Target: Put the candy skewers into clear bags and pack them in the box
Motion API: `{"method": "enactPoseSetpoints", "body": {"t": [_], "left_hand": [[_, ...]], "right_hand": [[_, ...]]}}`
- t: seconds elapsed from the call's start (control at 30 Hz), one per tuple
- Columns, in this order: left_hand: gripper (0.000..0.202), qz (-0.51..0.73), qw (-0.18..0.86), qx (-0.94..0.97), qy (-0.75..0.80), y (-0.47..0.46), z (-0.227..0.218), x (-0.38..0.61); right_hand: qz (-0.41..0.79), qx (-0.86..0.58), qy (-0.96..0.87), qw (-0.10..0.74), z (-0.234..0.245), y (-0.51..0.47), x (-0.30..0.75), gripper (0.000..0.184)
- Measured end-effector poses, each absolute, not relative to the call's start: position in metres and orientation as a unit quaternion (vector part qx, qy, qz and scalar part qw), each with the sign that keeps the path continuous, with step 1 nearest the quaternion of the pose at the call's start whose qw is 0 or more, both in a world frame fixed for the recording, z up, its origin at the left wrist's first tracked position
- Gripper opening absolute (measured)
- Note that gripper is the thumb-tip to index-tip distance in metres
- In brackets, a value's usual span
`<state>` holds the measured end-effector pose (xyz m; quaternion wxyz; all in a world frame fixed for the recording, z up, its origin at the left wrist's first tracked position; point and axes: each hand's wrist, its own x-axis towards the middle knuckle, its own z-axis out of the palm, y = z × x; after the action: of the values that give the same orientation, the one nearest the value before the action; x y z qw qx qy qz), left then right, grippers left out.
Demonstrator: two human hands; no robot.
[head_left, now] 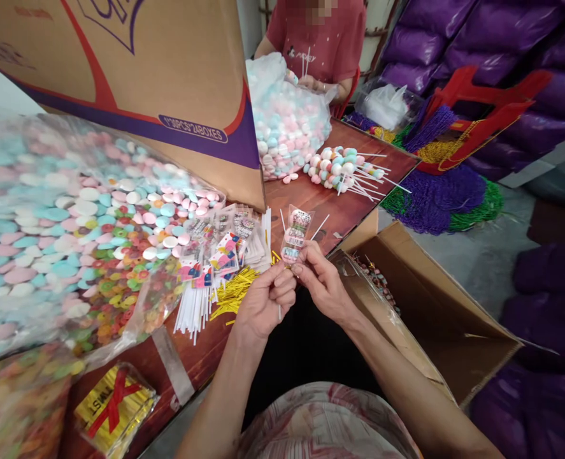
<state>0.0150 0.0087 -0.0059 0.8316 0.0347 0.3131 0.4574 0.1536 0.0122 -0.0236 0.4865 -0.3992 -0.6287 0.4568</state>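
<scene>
My left hand (269, 298) is closed around the lower end of a bagged candy skewer (295, 233), and the tip of its white stick shows below my fingers. My right hand (324, 280) pinches the neck of the same clear printed bag. A bit of gold seems to show between the fingertips, too small to make out. Left of my hands lie gold twist ties (234, 294), white sticks (193, 312) and a stack of printed clear bags (225, 245). Two loose white sticks lie on the table just beyond the skewer.
A large open bag of pastel candies (28, 248) and gummy rings (120, 287) covers the left side. Behind stands a tall carton (167, 76). Candy skewers (339, 169) lie in a pile near a seated co-worker (320, 44). An open cardboard box (435, 319) stands at my right.
</scene>
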Motion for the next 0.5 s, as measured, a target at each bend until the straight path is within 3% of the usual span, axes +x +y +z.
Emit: {"method": "enactPoseSetpoints", "body": {"t": [0.17, 0.33, 0.43, 0.5], "left_hand": [[0.021, 0.410, 0.836, 0.105, 0.351, 0.007, -0.002, 0.019], [0.018, 0.543, 0.623, 0.307, 0.472, 0.000, -0.018, 0.040], [0.019, 0.546, 0.545, 0.402, 0.493, -0.004, -0.025, 0.042], [0.021, 0.528, 0.553, 0.409, 0.498, -0.004, -0.026, 0.040]], "right_hand": [[0.440, -0.392, -0.673, 0.447, -0.024, 0.016, 0.163, 0.014], [0.338, -0.477, -0.662, 0.469, -0.032, 0.011, 0.156, 0.020], [0.435, -0.491, -0.613, 0.440, -0.027, 0.011, 0.156, 0.018], [0.527, -0.483, -0.559, 0.420, -0.023, 0.013, 0.158, 0.017]]}}
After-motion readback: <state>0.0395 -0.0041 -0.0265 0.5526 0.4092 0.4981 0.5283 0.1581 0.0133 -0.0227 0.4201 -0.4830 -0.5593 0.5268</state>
